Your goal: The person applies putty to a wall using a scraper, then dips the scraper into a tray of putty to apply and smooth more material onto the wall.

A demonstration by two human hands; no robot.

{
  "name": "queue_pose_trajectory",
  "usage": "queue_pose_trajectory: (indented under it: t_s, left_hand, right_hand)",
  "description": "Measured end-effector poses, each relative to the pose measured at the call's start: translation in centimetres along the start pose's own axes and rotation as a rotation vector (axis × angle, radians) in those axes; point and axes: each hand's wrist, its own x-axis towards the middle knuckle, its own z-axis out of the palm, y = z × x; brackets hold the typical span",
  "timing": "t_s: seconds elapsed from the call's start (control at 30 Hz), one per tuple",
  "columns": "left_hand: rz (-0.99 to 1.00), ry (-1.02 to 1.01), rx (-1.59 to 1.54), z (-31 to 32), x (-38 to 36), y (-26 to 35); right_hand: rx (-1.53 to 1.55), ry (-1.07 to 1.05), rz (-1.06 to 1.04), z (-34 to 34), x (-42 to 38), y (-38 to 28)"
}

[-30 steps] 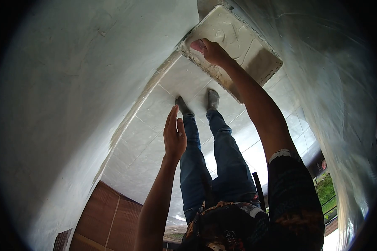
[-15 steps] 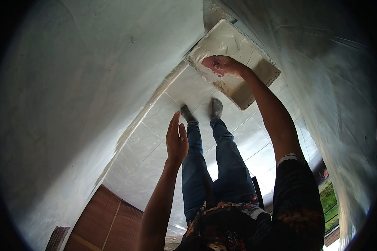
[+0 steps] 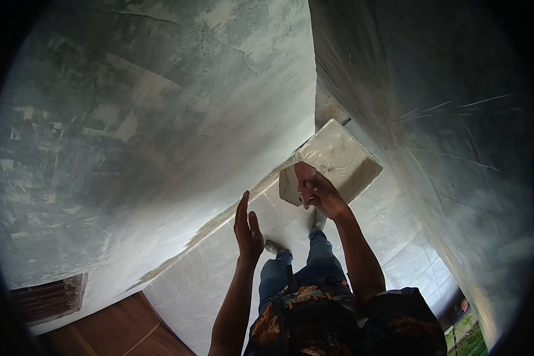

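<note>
Head view: a reddish flat tool [image 3: 304, 175] is held by the right hand [image 3: 326, 196], pinched between thumb and fingers over the near left part of a shallow tray [image 3: 359, 146]. By the left hand [image 3: 248, 236] nothing is held; its fingers are stretched out and pressed together, with the thumb set apart. Whether the wall [image 3: 190, 118] is touched by its fingertips cannot be told. Beside the tool a flat grey piece [image 3: 288, 187] is seen, but whether it is joined to the tool cannot be made out.

Pale paste [image 3: 332, 145] is spread unevenly in the tray, so drips could be shed onto the tiled floor [image 3: 190, 291] if the tool were tilted too far. The grip could be loosened by the smears seen around the fingers. The tray could be knocked by the right foot [image 3: 318, 221], which is placed close to its near side; footing could be lost if paste were dropped on the tiles.

On the left, movement is bounded by the wall, against whose foot the tray's left corner appears to be set. On the right, a wrinkled sheet [image 3: 457, 148] is hung, and it could be brushed by a wide elbow. The far end is narrowed where wall and sheet are brought together; more room is offered on the near side, over the tiles.
</note>
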Motion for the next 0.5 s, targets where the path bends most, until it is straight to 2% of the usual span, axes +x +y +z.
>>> queue_pose_trajectory:
  t_s: [0.2,0.23,0.5]
  left_hand:
    - [0.265,0.163,0.010,-10.1,0.6,4.6]
    - [0.308,0.205,0.008,-11.8,0.5,4.9]
    - [0.462,0.428,-0.028,-25.4,-4.2,6.2]
  right_hand:
    - [0.015,-0.156,-0.166,13.0,-2.3,-1.4]
    - [0.016,-0.123,-0.168,15.0,-2.8,-1.2]
    - [0.024,-0.273,-0.278,27.6,-4.9,4.0]
